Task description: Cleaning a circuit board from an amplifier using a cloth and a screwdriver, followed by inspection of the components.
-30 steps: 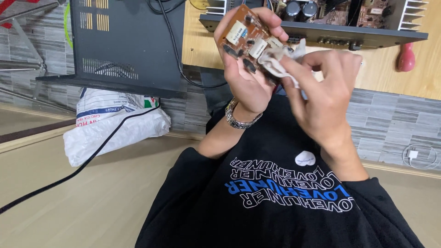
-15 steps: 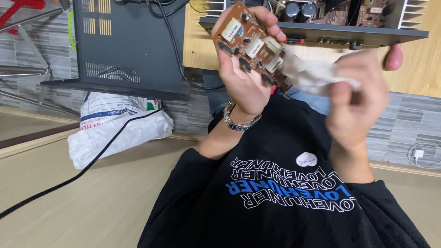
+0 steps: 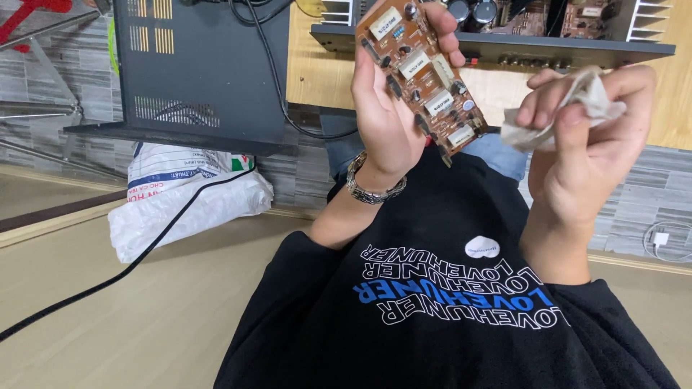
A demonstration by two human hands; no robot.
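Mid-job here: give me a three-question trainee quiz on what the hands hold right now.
1. True or false: the left hand holds the brown rectangular circuit board.
2. The right hand pinches: A) a red screwdriver, B) a crumpled white tissue, C) a black cable.
3. Does the tissue touch the board?

Key: 1 true. 2 B. 3 No; a small gap separates them.

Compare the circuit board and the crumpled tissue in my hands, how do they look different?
The circuit board is flat, stiff and brown, studded with white blocks and dark parts; the tissue is soft, crumpled and off-white. The left hand holds the board tilted and upright; the right hand pinches the tissue bunched. Both are held up, apart.
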